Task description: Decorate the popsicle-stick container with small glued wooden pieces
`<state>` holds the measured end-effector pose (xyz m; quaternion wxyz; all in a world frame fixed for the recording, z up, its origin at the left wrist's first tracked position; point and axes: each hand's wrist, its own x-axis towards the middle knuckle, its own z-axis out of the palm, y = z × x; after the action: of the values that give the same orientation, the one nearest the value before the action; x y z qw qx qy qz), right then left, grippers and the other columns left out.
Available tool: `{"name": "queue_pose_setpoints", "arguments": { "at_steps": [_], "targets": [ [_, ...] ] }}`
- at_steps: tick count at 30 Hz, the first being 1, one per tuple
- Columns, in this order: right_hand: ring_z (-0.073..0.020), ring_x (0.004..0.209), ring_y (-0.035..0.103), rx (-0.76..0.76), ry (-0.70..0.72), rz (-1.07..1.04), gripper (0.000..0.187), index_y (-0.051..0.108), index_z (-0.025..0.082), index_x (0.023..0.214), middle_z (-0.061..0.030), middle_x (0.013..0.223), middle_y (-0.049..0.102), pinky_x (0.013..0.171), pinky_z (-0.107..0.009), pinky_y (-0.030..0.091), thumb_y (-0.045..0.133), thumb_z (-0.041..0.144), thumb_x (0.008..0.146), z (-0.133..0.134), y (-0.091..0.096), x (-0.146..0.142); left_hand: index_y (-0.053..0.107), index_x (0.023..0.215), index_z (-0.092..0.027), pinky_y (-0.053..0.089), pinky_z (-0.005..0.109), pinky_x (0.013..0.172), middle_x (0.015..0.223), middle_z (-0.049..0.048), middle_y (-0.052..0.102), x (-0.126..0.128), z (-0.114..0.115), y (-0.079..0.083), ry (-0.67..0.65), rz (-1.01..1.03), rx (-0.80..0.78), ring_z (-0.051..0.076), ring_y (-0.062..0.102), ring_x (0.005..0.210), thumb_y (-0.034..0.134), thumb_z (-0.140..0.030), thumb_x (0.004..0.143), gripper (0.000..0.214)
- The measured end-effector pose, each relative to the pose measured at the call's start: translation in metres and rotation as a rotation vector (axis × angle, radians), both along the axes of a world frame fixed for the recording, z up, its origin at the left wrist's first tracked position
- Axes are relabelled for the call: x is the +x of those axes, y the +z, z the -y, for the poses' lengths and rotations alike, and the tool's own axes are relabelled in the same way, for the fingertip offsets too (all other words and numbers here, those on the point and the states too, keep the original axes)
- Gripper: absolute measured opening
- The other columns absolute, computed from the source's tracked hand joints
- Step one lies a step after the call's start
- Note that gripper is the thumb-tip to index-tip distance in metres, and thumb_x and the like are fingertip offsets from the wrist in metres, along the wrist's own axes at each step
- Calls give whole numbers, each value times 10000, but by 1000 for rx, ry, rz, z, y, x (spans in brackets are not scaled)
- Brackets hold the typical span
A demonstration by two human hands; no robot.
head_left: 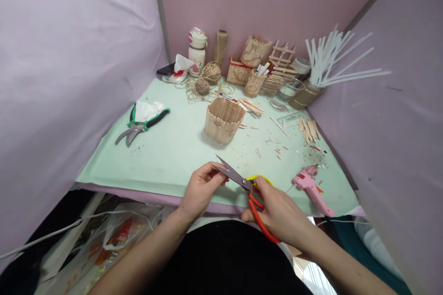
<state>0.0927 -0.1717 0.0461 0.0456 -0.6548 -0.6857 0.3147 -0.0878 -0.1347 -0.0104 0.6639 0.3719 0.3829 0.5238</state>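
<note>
My right hand (278, 212) grips scissors (247, 189) with one yellow and one red handle, blades parted and aimed up-left. My left hand (200, 189) is pinched closed right at the blades, holding a small piece that I cannot make out. Both hands hover over the near edge of the pale green table (166, 156). A round basket of wooden craft sticks (223, 120) stands upright at the table's middle, well beyond the hands.
Green-handled pruning shears (141, 124) and a tissue lie at left. A pink glue gun (309, 186) lies at right. Loose sticks (309, 130), scattered chips, twine balls (207, 78), stick crafts, a bottle and a jar of white rods (332, 67) fill the back. Pink cloth walls enclose the table.
</note>
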Motion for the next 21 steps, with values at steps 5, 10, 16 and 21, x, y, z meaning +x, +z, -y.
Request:
{"name": "queue_pose_setpoints", "arguments": {
  "at_steps": [5, 10, 16, 21],
  "targets": [
    [-161, 572, 500, 25, 8, -8, 310, 400, 241, 807, 0, 735, 588, 515, -266, 296, 654, 403, 734, 1, -3, 1, 671, 789, -171, 447, 244, 699, 738, 13, 641, 0, 0, 0, -3, 3, 0, 120, 556, 708, 679, -235, 758, 72],
    [-173, 561, 515, -1, 19, 16, 310, 363, 248, 784, 7, 700, 600, 515, -266, 279, 628, 406, 757, 2, -4, 1, 684, 787, -164, 445, 239, 688, 728, 16, 640, 2, 0, -3, -6, 29, -24, 114, 550, 697, 696, -263, 756, 105],
    [-193, 597, 576, -14, 28, -16, 252, 323, 250, 775, -7, 706, 632, 535, -266, 286, 553, 346, 812, 4, -7, -1, 692, 786, -162, 430, 222, 662, 715, 12, 632, 4, 1, -4, -30, 83, -82, 103, 545, 688, 721, -279, 747, 127],
    [-191, 586, 602, -14, 19, 10, 158, 318, 249, 775, -24, 737, 665, 535, -265, 297, 465, 252, 831, 6, -9, -1, 698, 763, -158, 426, 219, 654, 698, 14, 633, 4, 1, -1, -29, 77, -103, 105, 545, 686, 731, -282, 734, 132]
  ]
}}
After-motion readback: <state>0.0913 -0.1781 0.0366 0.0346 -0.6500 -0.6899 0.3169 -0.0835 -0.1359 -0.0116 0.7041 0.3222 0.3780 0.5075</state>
